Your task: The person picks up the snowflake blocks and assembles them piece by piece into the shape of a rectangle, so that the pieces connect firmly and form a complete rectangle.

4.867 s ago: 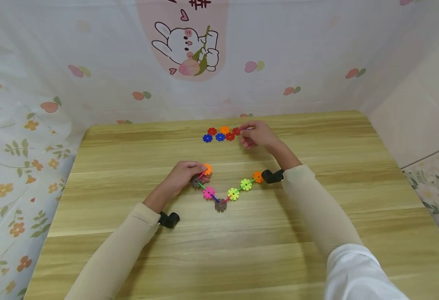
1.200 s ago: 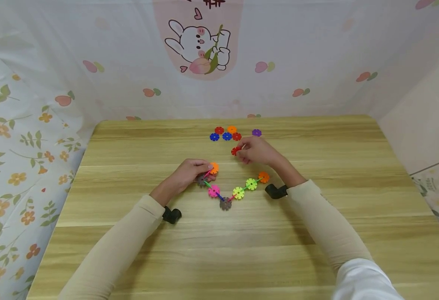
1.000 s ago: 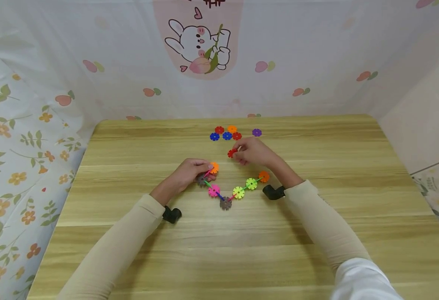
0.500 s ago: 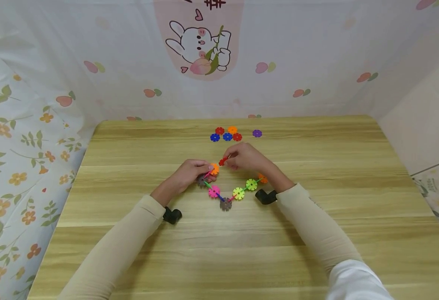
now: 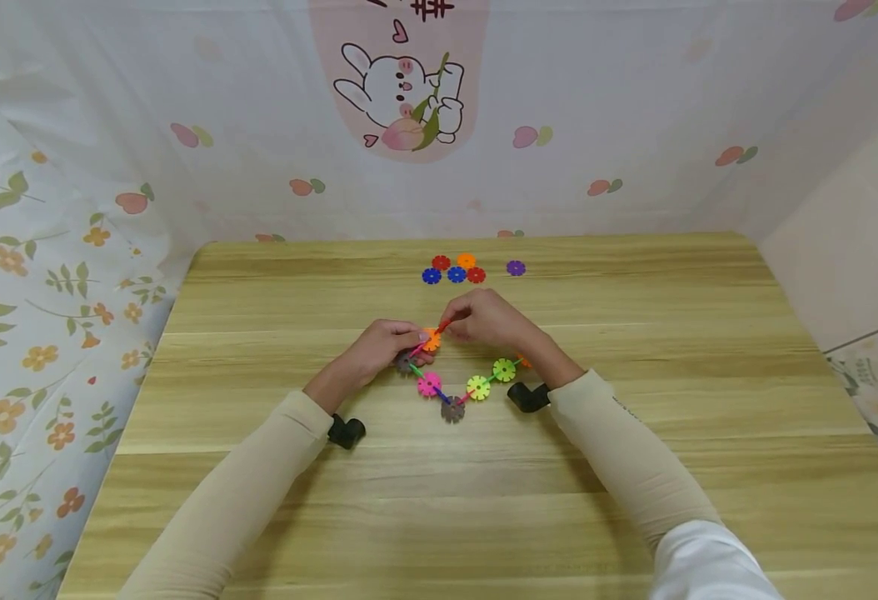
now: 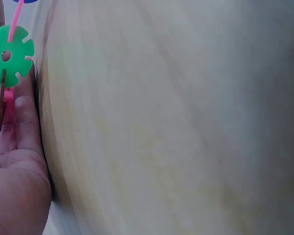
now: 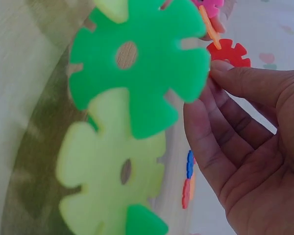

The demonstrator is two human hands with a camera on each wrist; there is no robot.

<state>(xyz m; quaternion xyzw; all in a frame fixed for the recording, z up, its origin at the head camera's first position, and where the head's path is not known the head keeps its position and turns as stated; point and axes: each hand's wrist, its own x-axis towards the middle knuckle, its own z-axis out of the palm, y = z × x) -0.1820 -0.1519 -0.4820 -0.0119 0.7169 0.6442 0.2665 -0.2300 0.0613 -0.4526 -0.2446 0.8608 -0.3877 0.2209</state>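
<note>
A V-shaped chain of slotted plastic discs lies on the table, with a brown disc (image 5: 452,409) at its bend. My left hand (image 5: 379,350) pinches the chain's left end near the orange disc (image 5: 432,339). My right hand (image 5: 487,318) pinches a red disc (image 5: 443,326) between thumb and fingers. In the right wrist view the red disc (image 7: 230,54) meets the edge of the orange disc (image 7: 209,27); how deep it sits is hard to tell. A green disc (image 6: 10,56) of the chain shows beside the left palm (image 6: 19,186).
Loose red, orange and blue discs (image 5: 456,274) lie grouped near the table's back edge. A purple disc (image 5: 516,268) lies apart to their right. Behind the wooden table (image 5: 439,517) hangs a patterned white cloth (image 5: 596,100). The right forearm partly covers the chain's right end.
From the back group, my right hand has brought the red disc forward and left to the orange disc. The purple disc now lies alone on the table. My left hand has stayed almost still.
</note>
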